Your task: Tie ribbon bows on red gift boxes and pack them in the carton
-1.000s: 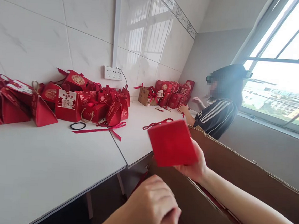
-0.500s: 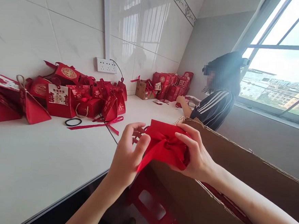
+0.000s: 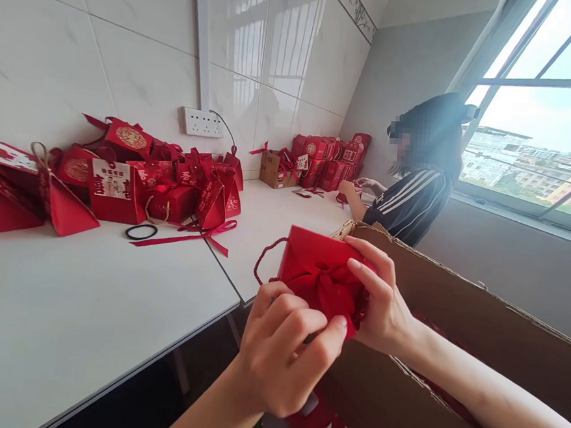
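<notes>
Tiled wall (image 3: 140, 54); two hands (image 3: 286, 344) hold one box (image 3: 310, 247).

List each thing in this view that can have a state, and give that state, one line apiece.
Held red box: raised, tilted
Box ribbon: gathered at its middle
Right hand: gripping the box
Left hand: fingers closed at the ribbon
Large carton: open
Small carton: open, filled
Black ring: lying flat
Table ribbon: loose
</notes>
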{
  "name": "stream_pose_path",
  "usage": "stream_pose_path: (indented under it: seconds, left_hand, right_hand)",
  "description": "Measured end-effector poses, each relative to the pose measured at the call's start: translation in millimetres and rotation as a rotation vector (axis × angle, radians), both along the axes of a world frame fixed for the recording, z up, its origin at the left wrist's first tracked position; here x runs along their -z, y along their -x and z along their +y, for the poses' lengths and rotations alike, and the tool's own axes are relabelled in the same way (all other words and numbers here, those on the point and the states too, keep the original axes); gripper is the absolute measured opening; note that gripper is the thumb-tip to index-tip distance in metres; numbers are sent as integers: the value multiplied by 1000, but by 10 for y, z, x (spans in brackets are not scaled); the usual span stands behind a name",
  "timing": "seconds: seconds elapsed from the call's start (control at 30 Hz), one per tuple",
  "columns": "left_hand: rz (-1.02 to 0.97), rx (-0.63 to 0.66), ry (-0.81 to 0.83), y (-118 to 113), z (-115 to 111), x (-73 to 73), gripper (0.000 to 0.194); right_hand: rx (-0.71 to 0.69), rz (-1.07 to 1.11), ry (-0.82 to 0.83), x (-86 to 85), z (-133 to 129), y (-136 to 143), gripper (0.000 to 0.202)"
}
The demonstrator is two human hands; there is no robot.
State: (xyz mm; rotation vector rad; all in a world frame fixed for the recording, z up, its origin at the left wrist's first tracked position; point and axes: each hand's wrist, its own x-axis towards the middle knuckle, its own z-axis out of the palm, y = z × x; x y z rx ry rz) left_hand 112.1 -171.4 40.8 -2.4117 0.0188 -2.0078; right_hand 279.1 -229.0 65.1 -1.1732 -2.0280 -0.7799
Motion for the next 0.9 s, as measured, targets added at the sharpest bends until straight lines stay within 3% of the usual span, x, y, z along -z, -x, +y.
stream_pose_path:
  seconds: [0.1,0.17,0.23,0.3,0.37,0.47,0.53,0.7,0.8,0.9]
  left_hand:
    - [-35,4,37,30,87,-21,11]
    - [-71,-97,199,46,233,-22,5]
    - [-27,-258,463,23,402,14,12]
    - [139,-323,643,-66,514,99,16]
    - [346,-214,622,-221,513,232,12]
    - [564,39,418,-502,339,471,12]
    - [637,107,344,-655,213,614,21]
    - [715,43,369,-809,145,789,23]
    - [720,44,359,-798,169,804,24]
    - [704,32,365,-779,157,810,24]
  right_hand:
    - [-16,45,41,-5,-41,-23,79]
    - [-17,234,132,-44,-84,-53,83]
    - [-14,681,345,-112,-146,-94,76]
    - [-18,1289,624,-186,-225,-145,58]
    - [-40,1825,802,-234,-320,-199,39]
    - [-104,2215,714,-236,-480,-264,25]
    - [-132,2273,626,-205,-592,-289,25]
    - [-78,2241,559,-127,-847,-374,29]
    - [65,1933,401,-98,-988,-594,35]
    - [347,1380,256,-65,-1166,-985,53]
